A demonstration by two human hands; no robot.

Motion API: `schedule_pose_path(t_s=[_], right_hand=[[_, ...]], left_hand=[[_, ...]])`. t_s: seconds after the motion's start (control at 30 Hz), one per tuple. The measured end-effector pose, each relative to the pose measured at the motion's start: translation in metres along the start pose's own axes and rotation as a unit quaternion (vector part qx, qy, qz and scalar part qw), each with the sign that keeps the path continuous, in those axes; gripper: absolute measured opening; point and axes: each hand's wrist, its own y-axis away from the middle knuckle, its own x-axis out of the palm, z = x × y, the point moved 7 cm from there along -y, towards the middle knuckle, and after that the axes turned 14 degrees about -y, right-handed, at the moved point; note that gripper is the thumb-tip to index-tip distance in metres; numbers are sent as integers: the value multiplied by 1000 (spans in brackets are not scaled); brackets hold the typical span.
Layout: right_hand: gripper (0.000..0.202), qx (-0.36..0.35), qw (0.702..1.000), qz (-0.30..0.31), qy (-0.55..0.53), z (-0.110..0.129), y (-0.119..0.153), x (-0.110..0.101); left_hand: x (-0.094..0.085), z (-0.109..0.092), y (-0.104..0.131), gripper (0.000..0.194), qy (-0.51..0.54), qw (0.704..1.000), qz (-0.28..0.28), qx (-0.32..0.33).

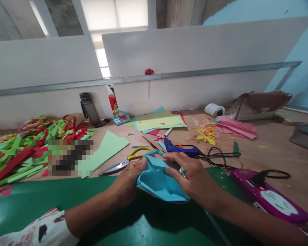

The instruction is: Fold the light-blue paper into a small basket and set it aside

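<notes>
A folded blue paper box [159, 181] is held up over the green mat, its hollow side facing me. My left hand [129, 179] grips its left side, with the thumb on the upper corner. The fingers of my right hand [188, 174] close on its upper right edge, some of them reaching inside. Just beyond the box lie yellow-handled scissors [125, 160] and a blue glue gun [181, 148]. A thin clear stick [217, 227] shows under my right forearm; I cannot tell whether my right hand touches it.
Paper strips [23, 150] pile up at the left, near green paper sheets [107, 150]. Behind stand a dark bottle [91, 111] and a small blue box [122, 118]. A purple power strip [270, 196] with cords lies right, and a handbag [258, 106] sits back right.
</notes>
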Motion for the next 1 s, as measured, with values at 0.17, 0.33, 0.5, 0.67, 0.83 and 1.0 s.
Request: schedule_pose_path(t_s=[0.17,0.33,0.5,0.67,0.83,1.0], right_hand=[[21,17,1000,1,-26,1,-3,-3],[17,6,999,-16,-35,1,-5,-9],[15,2,999,-24,-34,-1,-5,-12],[16,5,999,-21,-36,0,-4,-11],[17,-12,999,-31,-38,3,-3,-12],[16,-34,998,-42,-23,6,-1,-13]], left_hand=[[-2,-1,2,48,11,999,-21,-25],[-8,-14,5,54,-45,995,-42,73],[-9,-26,12,49,-117,980,-66,147],[-12,-29,13,23,-168,970,-113,134],[-15,-30,14,25,-174,965,-147,130],[-18,-29,14,25,-192,961,-167,111]])
